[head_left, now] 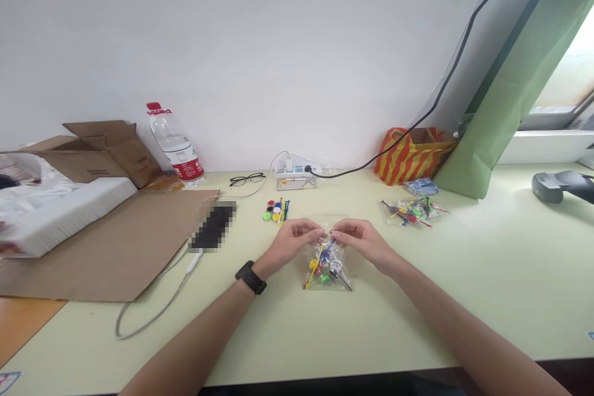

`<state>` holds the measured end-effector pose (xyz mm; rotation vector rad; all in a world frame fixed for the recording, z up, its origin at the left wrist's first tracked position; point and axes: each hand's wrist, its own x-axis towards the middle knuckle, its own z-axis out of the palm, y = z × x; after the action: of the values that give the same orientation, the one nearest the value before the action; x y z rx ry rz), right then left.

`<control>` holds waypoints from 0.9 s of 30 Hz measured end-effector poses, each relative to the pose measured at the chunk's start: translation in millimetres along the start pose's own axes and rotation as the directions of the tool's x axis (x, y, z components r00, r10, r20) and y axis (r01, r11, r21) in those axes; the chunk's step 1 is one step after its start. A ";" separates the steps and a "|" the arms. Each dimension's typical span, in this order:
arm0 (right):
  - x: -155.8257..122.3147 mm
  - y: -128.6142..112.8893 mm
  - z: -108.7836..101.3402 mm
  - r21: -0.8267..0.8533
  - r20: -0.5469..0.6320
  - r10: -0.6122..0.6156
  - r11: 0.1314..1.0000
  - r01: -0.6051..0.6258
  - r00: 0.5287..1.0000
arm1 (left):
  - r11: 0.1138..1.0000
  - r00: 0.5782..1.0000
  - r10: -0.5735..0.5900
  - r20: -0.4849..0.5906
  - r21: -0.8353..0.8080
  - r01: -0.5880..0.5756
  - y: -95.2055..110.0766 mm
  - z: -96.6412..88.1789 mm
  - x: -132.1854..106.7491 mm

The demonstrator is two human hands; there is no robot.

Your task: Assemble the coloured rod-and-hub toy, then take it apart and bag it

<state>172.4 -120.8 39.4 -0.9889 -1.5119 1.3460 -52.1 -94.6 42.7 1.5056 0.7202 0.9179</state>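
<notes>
A small clear plastic bag [326, 266] with coloured sticks and round pieces inside lies on the pale green table [297, 328] in front of me. My left hand [293, 240], with a black watch on its wrist, pinches the bag's top edge from the left. My right hand [361, 239] pinches the same edge from the right. The fingertips of the two hands almost meet over the bag's mouth.
Loose coloured pieces [277, 210] lie just beyond my hands; a second filled bag [412, 211] lies to the right. A phone [213, 227] on a cable, flat cardboard [116, 247], glasses [247, 179], a power strip [297, 170], a water bottle [176, 145] and a striped bag [413, 154] stand further back.
</notes>
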 end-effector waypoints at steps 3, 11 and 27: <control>2.1 4.4 0.9 0.020 -0.012 0.025 0.999 -0.025 1.000 | 0.998 0.999 0.031 -0.027 0.055 -0.030 -1.2 4.2 -0.1; 2.6 5.5 8.1 0.109 -0.136 -0.046 0.992 0.061 0.990 | 0.998 0.990 0.042 -0.134 0.057 -0.035 2.9 13.3 -3.8; 1.7 8.3 11.3 0.068 -0.080 -0.068 0.995 0.074 0.994 | 0.998 0.982 0.065 -0.178 0.037 -0.059 1.3 24.3 -6.5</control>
<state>161.3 -121.8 30.8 -0.9242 -1.4185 1.2875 -34.4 -112.6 42.6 1.4925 0.8239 1.1038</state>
